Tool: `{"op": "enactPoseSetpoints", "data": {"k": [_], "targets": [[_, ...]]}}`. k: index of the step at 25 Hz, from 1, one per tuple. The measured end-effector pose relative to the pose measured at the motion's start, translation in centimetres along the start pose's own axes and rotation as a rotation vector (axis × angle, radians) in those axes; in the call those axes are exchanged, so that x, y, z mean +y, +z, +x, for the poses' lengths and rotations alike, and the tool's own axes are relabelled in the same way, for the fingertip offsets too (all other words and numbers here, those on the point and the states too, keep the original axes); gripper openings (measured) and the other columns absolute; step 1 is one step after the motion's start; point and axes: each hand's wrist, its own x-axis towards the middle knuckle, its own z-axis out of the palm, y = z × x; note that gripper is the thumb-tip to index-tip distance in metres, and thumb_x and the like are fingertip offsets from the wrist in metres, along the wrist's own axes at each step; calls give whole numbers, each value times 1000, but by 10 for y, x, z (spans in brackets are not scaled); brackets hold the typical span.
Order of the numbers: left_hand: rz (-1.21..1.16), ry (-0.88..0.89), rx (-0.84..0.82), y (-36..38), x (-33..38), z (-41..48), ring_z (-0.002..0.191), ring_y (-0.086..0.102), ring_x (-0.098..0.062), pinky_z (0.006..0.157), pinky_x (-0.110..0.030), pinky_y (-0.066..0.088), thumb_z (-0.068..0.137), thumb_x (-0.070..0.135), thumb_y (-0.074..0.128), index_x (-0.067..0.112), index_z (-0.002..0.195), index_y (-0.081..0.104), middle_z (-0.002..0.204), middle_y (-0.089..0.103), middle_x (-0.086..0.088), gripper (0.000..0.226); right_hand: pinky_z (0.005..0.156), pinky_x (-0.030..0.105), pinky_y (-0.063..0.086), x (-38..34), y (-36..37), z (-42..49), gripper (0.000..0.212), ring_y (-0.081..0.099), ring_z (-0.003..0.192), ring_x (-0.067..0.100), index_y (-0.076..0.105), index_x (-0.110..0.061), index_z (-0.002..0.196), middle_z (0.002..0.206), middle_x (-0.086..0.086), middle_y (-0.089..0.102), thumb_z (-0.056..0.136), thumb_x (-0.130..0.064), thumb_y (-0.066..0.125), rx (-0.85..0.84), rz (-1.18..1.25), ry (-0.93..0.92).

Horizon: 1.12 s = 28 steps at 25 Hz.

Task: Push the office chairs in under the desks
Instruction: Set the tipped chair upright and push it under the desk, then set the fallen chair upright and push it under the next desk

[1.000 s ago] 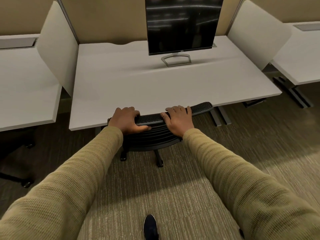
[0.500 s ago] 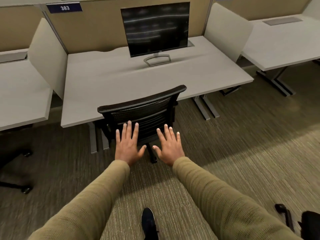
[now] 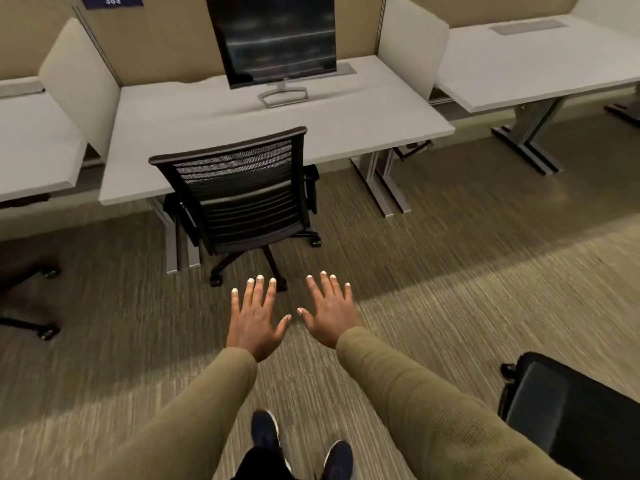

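A black mesh-backed office chair (image 3: 239,192) stands with its seat tucked under the white middle desk (image 3: 346,133); its back rises just in front of the desk's near edge. My left hand (image 3: 256,317) and my right hand (image 3: 329,310) hover palm down over the carpet, well short of the chair, fingers spread and holding nothing. A second black chair (image 3: 568,414) shows at the lower right, out on the carpet, apart from any desk.
A dark monitor (image 3: 273,39) stands on the middle desk. White desks lie to the left (image 3: 31,150) and right (image 3: 526,67), split by white dividers. Another chair's wheeled base (image 3: 31,299) pokes out at the left. My shoes (image 3: 266,431) are on the striped carpet.
Both hands have let go of the chair's top edge and drawn back with fingers spread. I have stepped away from the desk, and the second chair has come into view at the lower right.
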Motion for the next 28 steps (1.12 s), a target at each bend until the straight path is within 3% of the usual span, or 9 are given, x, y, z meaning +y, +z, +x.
{"op": "enactPoseSetpoints", "data": {"k": [10, 17, 22, 28], "targets": [[73, 4, -10, 11, 47, -109, 155, -11, -26, 120, -52, -17, 96, 71, 20, 21, 161, -5, 169, -7, -10, 86, 121, 57, 2, 11, 23, -111, 76, 2, 155, 31, 5, -21, 160, 168, 12, 5, 100, -61, 31, 17, 13, -9], [62, 7, -2, 34, 88, -246, 156, -10, -26, 123, -53, -12, 96, 71, 16, 21, 161, -4, 169, -6, -8, 85, 122, 57, 4, 6, 34, -235, 76, 6, 154, 31, 8, -21, 160, 168, 12, 9, 100, -61, 32, 83, -35, -88], [46, 23, -80, 55, 139, -343, 156, -10, -26, 123, -56, -9, 94, 72, 10, 20, 161, -7, 170, -6, -8, 86, 122, 58, 4, 20, 40, -349, 77, 9, 154, 31, 9, -20, 160, 167, 12, 12, 100, -61, 34, 66, -43, -92], [5, 82, -46, 48, 216, -394, 156, -8, -25, 123, -53, -12, 92, 71, 9, 20, 161, -4, 170, -3, -8, 87, 122, 58, 1, 61, 23, -443, 76, 4, 155, 31, 6, -21, 161, 168, 11, 7, 101, -59, 33, 70, -49, -60]]}}
